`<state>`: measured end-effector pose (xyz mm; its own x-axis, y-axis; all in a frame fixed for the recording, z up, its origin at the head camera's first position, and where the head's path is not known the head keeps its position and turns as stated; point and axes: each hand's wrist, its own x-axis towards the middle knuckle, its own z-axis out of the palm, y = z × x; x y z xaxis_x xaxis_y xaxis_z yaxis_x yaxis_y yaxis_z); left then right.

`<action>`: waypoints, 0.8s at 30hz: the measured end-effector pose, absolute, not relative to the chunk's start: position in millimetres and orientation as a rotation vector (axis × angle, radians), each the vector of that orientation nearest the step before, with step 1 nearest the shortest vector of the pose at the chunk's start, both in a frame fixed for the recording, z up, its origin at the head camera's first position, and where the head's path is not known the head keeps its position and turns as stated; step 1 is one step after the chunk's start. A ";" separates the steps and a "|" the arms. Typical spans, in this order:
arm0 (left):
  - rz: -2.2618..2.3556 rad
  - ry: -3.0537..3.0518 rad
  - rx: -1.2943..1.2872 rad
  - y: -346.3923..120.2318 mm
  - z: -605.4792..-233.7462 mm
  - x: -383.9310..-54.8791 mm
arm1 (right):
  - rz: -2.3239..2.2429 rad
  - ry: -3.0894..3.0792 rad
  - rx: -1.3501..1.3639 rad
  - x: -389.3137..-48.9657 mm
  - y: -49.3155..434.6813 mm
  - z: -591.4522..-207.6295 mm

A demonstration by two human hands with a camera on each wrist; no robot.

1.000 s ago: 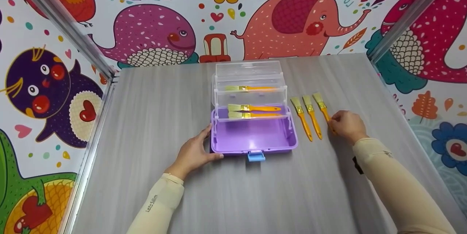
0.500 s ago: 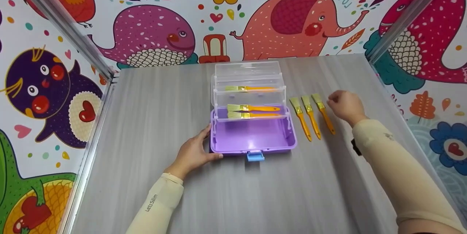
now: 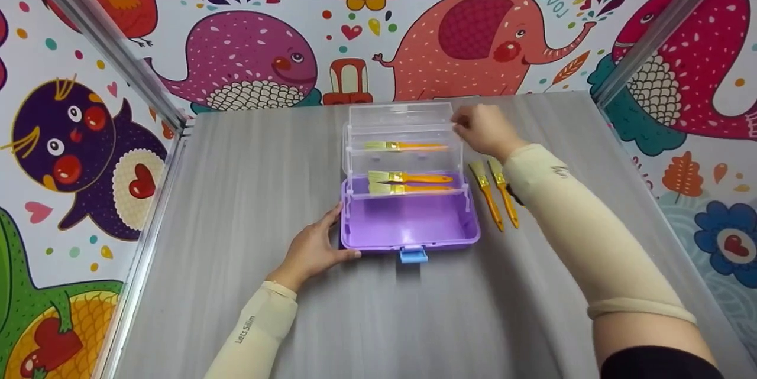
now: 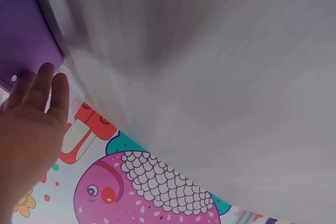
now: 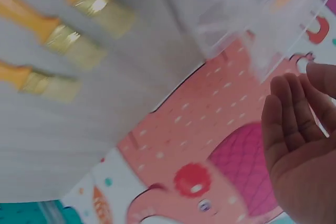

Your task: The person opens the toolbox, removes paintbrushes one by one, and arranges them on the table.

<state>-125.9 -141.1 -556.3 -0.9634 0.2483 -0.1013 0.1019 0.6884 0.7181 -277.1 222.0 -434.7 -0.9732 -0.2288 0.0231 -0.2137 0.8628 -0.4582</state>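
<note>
A purple box (image 3: 408,222) with a blue latch (image 3: 413,254) sits on the table, its clear hinged trays (image 3: 408,160) raised. Several orange-handled paintbrushes (image 3: 414,177) lie in those trays. My left hand (image 3: 313,253) rests at the box's front left corner, fingers along its side and thumb at the front; in the left wrist view, straight fingers (image 4: 59,95) touch the purple wall. Over the upper right corner of the clear trays is my right hand (image 3: 488,130). The right wrist view shows its fingers (image 5: 289,111) loosely bent, thumb near them, nothing between.
To the right of the box, two paintbrushes (image 3: 487,196) show on the grey table (image 3: 248,178); my right sleeve (image 3: 582,225) hides a third, which the right wrist view shows as a brush (image 5: 39,81). Printed walls (image 3: 248,54) and metal rails (image 3: 112,42) border the table.
My right hand has left the handle of the rightmost paintbrush and moved up, then left to the trays' upper right corner. The left hand stays on the box.
</note>
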 end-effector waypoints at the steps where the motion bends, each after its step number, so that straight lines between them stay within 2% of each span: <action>1: 1.136 2.709 0.288 -141.4 -556.6 -125.6 | -0.715 2.995 -0.390 -279.1 214.1 -435.7; 7: 1.143 2.713 0.301 -142.1 -557.1 -125.6 | -0.572 2.940 -0.465 -285.3 183.3 -443.6; 15: 1.110 2.728 0.335 -142.1 -556.0 -125.4 | -0.472 2.920 -0.545 -290.9 176.5 -449.1; 24: 1.135 2.714 0.332 -142.9 -556.1 -124.8 | -0.433 2.828 -0.419 -299.7 168.3 -443.7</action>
<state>-124.8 -142.9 -556.1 -0.9587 0.2729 -0.0795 0.1351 0.6835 0.7173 -299.7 168.3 -443.7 -0.9276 -0.3159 -0.1995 -0.2416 0.9145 -0.3244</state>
